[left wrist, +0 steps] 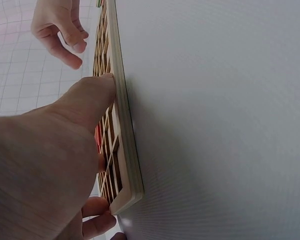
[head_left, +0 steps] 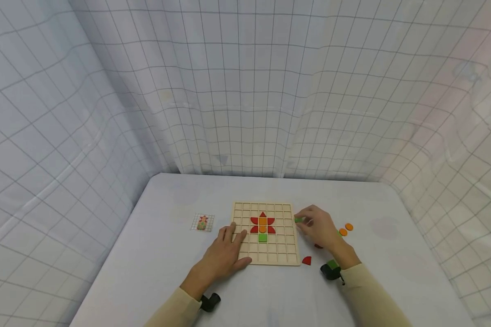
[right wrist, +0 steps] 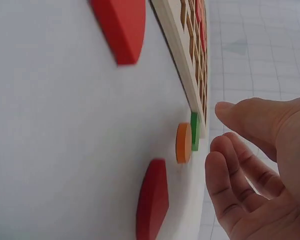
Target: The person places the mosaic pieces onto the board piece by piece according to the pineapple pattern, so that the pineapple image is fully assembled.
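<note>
A wooden grid board (head_left: pixel 286 252) lies flat on the table. On it, red curved pieces (head_left: pixel 271 229) flank an orange square (head_left: pixel 263 221) and an orange disc (head_left: pixel 263 229), with a red triangle (head_left: pixel 263 214) above and a green square (head_left: pixel 263 237) below. My left hand (head_left: pixel 221 257) rests on the board's left side, its thumb at the near edge in the left wrist view. Beside the right edge hovers my right hand (head_left: pixel 321 227), thumb and fingers apart with nothing between them. A green piece (right wrist: pixel 195 132) lies below it, against the board.
A small pattern card (head_left: pixel 202 222) lies left of the board. To the right are loose orange discs (head_left: pixel 349 226), a red quarter piece (head_left: pixel 307 260) and a green piece (head_left: pixel 333 264) near the right wrist. Gridded white curtains (head_left: pixel 245 91) surround the table.
</note>
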`<move>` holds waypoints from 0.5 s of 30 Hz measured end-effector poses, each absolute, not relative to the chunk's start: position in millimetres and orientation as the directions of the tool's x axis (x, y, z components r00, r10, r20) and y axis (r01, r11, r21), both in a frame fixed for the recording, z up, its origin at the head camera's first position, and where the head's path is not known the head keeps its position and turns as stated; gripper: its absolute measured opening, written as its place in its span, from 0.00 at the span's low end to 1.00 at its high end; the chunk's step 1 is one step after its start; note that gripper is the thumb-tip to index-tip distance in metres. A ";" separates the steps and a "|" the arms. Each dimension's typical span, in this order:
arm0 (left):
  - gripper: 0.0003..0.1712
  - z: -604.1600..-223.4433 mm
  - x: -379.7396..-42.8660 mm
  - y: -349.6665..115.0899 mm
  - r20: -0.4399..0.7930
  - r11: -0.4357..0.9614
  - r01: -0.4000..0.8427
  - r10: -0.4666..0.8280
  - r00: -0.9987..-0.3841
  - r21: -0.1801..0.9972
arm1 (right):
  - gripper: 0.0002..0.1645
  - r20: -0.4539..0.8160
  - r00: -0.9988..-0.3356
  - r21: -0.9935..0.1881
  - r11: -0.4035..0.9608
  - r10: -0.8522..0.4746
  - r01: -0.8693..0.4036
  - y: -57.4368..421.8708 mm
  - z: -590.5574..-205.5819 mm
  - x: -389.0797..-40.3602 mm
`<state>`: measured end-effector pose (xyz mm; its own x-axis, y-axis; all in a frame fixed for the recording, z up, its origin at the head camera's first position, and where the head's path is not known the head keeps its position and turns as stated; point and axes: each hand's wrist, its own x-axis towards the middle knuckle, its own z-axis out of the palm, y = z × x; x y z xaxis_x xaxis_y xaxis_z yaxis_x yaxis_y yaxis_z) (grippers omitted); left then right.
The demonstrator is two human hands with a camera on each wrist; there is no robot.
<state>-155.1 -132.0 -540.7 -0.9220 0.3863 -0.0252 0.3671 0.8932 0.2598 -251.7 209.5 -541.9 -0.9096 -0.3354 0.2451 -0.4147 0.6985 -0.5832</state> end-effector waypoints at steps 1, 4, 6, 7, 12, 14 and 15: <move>0.48 -540.6 -155.3 -132.0 -0.026 0.893 0.367 0.386 -0.922 0.259 | 0.14 0.238 -0.911 -0.585 0.699 -0.337 -0.412 211.3 -541.8 -252.7; 0.48 -540.1 -155.3 -132.1 -0.028 0.894 0.365 0.385 -0.923 0.261 | 0.15 0.218 -0.913 -0.583 0.704 -0.345 -0.406 215.2 -542.4 -255.2; 0.48 -540.0 -155.0 -132.3 -0.026 0.893 0.366 0.386 -0.922 0.263 | 0.15 0.214 -0.912 -0.581 0.705 -0.349 -0.406 216.8 -543.6 -256.6; 0.48 -540.3 -154.8 -132.4 -0.028 0.892 0.366 0.386 -0.922 0.264 | 0.15 0.213 -0.912 -0.581 0.704 -0.351 -0.407 217.4 -544.2 -257.1; 0.48 -539.8 -154.6 -132.5 -0.019 0.890 0.370 0.388 -0.921 0.268 | 0.16 0.193 -0.915 -0.591 0.703 -0.353 -0.396 218.8 -547.7 -260.2; 0.48 -538.9 -154.3 -132.3 -0.021 0.891 0.367 0.386 -0.922 0.269 | 0.16 0.181 -0.920 -0.593 0.707 -0.349 -0.385 219.4 -549.9 -261.7; 0.48 -538.4 -154.2 -132.1 -0.021 0.892 0.364 0.383 -0.924 0.267 | 0.16 0.175 -0.922 -0.593 0.710 -0.346 -0.379 219.6 -551.1 -262.5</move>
<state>-154.2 -132.1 -538.4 -0.9236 0.3828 -0.0214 0.3636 0.8923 0.2674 -262.5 219.6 -551.1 -0.9217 -0.3461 0.1752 -0.3794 0.7101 -0.5931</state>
